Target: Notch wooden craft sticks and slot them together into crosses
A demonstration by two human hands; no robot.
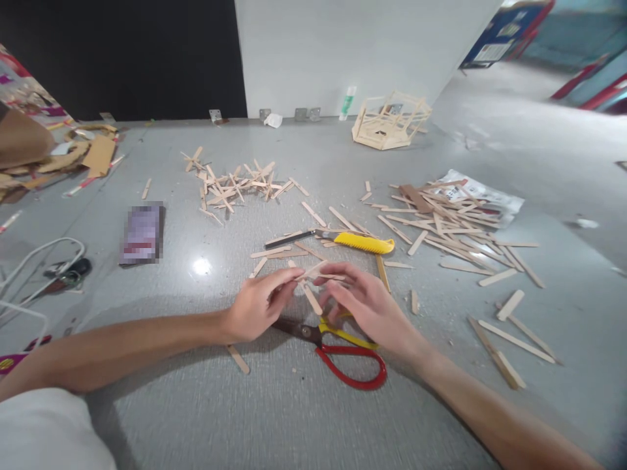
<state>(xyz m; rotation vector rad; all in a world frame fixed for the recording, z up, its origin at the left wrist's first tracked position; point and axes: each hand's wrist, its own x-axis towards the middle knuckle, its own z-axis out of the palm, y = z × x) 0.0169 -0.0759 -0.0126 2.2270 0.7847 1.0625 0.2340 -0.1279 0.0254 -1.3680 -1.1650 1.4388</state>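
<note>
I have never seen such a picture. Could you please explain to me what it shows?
There is no robot here. One camera, worn on a person's head, looks forward and down at two bare hands. The left hand pinches small wooden sticks; the right hand is close beside them, its grip unclear. On the grey table lie scissors with red and yellow handles, a yellow cutter and many loose sticks. Farther back stands a small wooden frame.

The face of the phone-like object [142, 233] at the left is obscured by pixelation. The fingers of the right hand [355, 297] are blurred, and part of the yellow scissor handle [350, 334] is covered by it. Both forearms are cut off by the frame's edges.
</note>
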